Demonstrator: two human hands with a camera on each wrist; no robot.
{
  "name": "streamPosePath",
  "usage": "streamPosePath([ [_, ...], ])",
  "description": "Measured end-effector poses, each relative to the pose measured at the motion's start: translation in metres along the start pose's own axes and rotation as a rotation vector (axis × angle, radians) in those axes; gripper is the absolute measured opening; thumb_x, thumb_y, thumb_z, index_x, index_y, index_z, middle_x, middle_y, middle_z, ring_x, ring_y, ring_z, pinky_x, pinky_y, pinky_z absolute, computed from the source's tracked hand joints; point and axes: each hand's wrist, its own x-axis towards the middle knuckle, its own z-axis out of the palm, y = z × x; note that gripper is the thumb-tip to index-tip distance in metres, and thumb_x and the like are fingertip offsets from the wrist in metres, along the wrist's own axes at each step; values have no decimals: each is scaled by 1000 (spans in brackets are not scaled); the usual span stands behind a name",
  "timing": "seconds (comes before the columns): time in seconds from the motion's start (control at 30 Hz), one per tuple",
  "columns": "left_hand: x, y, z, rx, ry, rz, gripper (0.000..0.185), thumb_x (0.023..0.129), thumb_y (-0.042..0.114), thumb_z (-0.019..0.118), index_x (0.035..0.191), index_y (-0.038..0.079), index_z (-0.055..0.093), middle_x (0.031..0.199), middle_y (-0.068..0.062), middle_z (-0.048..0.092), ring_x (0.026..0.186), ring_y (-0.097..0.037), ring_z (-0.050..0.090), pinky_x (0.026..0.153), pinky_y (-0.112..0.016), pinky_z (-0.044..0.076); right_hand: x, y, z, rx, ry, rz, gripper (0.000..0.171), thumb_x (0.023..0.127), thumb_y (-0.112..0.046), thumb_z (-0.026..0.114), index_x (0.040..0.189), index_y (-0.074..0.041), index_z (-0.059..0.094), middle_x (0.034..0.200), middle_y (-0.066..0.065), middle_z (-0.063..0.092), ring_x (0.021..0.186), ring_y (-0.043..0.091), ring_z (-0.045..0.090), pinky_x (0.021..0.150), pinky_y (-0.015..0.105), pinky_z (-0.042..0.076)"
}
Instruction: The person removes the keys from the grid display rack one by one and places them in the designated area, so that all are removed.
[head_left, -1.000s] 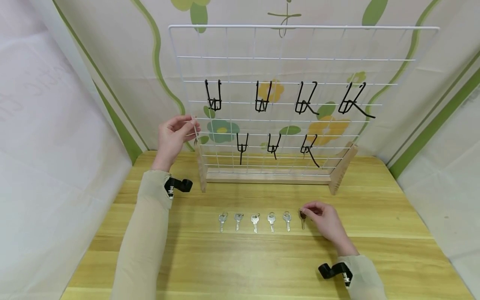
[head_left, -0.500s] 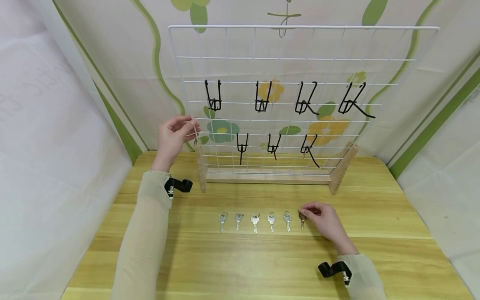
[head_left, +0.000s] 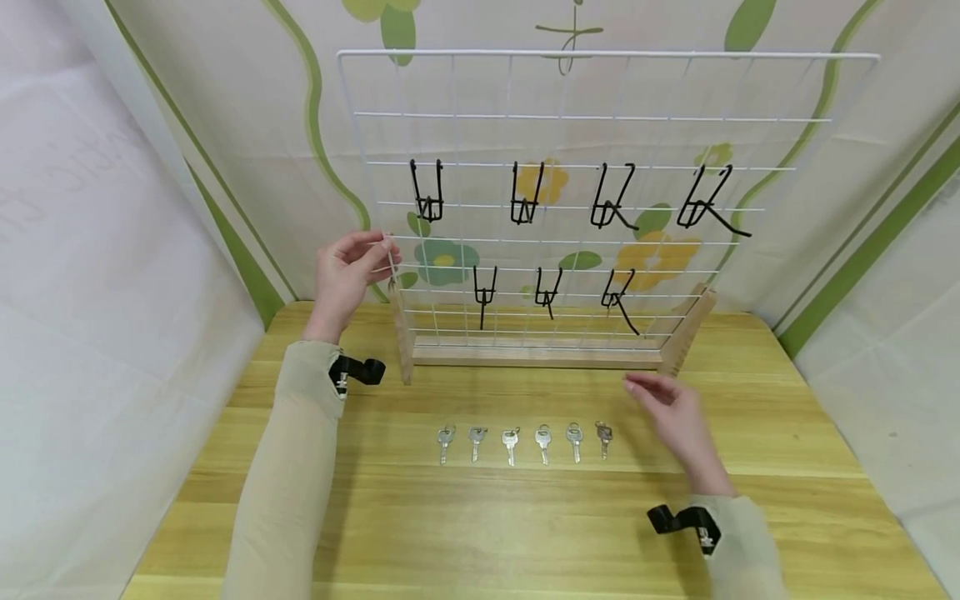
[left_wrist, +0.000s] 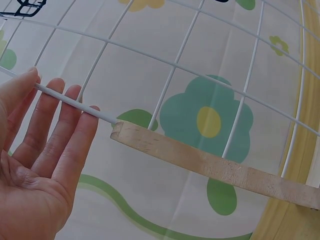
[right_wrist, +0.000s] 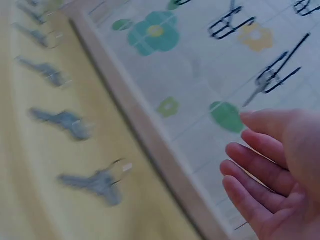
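My left hand (head_left: 345,279) pinches the left edge wire of a white wire grid rack (head_left: 607,55); the left wrist view shows the thumb on one side of the wire and fingertips on the other. My right hand (head_left: 675,421) is over the table to the right of a row of several keys, its fingers loosely extended and holding nothing. Nearest to it lies the rightmost key (head_left: 604,440), darker than the silver key (head_left: 574,442) beside it. Each key has a small ring. On the lower right black hook (right_wrist: 270,77), a key-like shape (right_wrist: 256,94) seems to hang.
Black hooks hang on the grid in two rows, including an upper right hook (head_left: 701,204) with a long prong. Wooden feet (head_left: 686,337) and a crossbar (head_left: 536,358) support the rack at the back of the wooden table (head_left: 480,533). Patterned cloth (head_left: 247,125) stands behind.
My right hand has let go of the rightmost key and moved up and to the right, toward the rack. The key stays on the table. My left hand has not moved.
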Motion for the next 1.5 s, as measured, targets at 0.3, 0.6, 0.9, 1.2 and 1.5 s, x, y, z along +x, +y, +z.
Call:
streamPosePath([
  [0.3,-1,0,0,-2,6,1,14,96,10,74,107,2,75,96,-11,76,85,-21,75,81,-35,63,34,-45,-23,163,190,-63,42,94,-33,76,126,-6,70,116,-6,72,102,5,66,84,12,54],
  [0.6,-1,1,1,-8,1,3,16,96,9,73,108,-1,74,96,-12,75,85,-21,74,79,-33,63,67,-58,-10,173,165,-118,36,97,-27,74,125,-5,71,119,1,72,101,6,67,84,13,55],
  [0.9,-1,1,2,-2,1,2,13,96,9,73,107,1,74,96,-11,75,85,-22,74,80,-33,63,79,-66,4,375,181,-67,31,95,-19,76,120,0,73,112,2,73,98,11,69,86,17,56],
  [1.2,0,0,1,4,4,5,14,96,11,74,106,2,74,96,-12,75,85,-23,74,80,-36,63,81,-68,8,387,204,-66,28,93,-20,78,112,0,73,106,7,74,94,15,69,87,23,58],
  [1.5,-1,0,0,-3,3,6,14,96,11,74,106,2,75,95,-12,75,85,-22,75,81,-36,63,82,-70,9,327,203,-56,33,97,-21,74,117,5,71,106,9,74,98,25,69,83,18,58],
])
